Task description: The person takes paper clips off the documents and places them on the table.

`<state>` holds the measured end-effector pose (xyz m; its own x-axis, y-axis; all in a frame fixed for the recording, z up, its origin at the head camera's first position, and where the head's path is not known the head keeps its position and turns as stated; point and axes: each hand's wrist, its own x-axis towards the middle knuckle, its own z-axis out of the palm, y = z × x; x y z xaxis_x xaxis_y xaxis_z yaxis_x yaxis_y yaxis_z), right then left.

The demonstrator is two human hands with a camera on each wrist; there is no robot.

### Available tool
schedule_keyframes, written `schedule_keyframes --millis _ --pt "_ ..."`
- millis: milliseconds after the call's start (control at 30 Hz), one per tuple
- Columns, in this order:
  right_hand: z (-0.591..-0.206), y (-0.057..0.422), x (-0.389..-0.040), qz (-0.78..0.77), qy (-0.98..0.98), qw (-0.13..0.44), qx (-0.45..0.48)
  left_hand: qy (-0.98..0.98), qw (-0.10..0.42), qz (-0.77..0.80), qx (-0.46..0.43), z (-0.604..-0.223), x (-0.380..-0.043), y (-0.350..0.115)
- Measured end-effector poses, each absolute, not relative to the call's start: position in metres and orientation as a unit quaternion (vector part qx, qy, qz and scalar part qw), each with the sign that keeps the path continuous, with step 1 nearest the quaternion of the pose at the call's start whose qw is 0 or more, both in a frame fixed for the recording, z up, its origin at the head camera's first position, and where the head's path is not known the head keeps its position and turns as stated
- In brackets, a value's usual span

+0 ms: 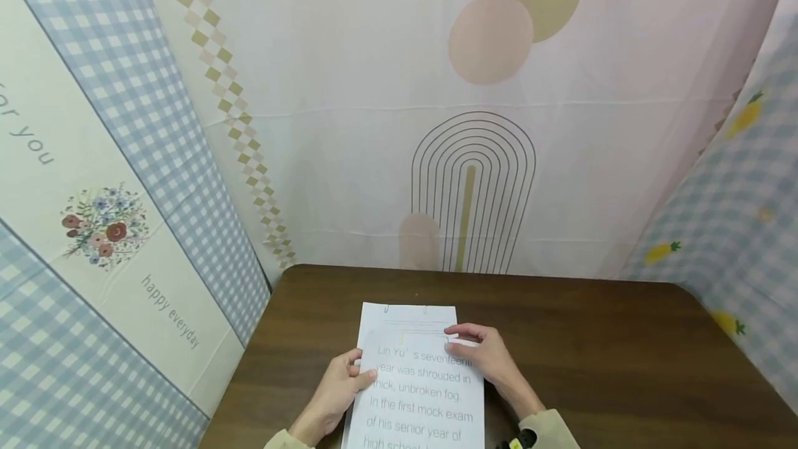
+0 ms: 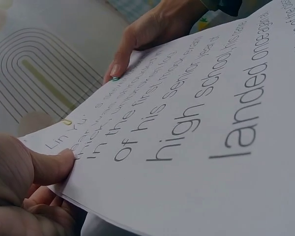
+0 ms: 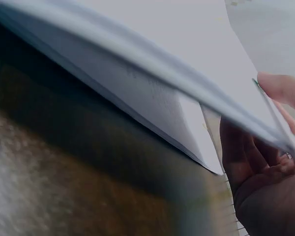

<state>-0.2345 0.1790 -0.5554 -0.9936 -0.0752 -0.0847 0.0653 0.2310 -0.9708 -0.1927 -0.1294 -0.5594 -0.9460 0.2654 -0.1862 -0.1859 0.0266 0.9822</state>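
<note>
A printed stack of paper (image 1: 424,400), large text facing up, is held above another stack of papers (image 1: 374,317). My left hand (image 1: 333,390) pinches the upper stack's left edge, thumb on top and fingers beneath. At its upper right corner, my right hand (image 1: 495,362) grips the edge between thumb and fingers. A small teal-green clip (image 2: 115,78) shows at the right thumb's tip. A yellow paper clip (image 2: 67,122) sits on the upper stack's top edge. Two paper clips (image 1: 386,308) are on the lower stack's top edge.
Beneath the papers is a dark brown wooden table (image 1: 623,366). A pale patterned cloth (image 1: 349,158) hangs behind it, with checked blue cloths (image 1: 181,130) at the left and right. A black band (image 1: 526,439) is on the right wrist.
</note>
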Motion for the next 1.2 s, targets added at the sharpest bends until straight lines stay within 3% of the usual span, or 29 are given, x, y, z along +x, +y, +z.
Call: schedule_keyframes --millis 567,1200 --pt "-0.558 0.173 -0.230 -0.610 0.791 0.037 0.013 0.691 0.185 0.698 0.031 -0.565 -0.190 -0.124" --pt "-0.563 0.167 -0.222 -0.622 0.781 0.030 0.054 0.707 0.166 0.687 0.036 -0.570 -0.181 -0.122"
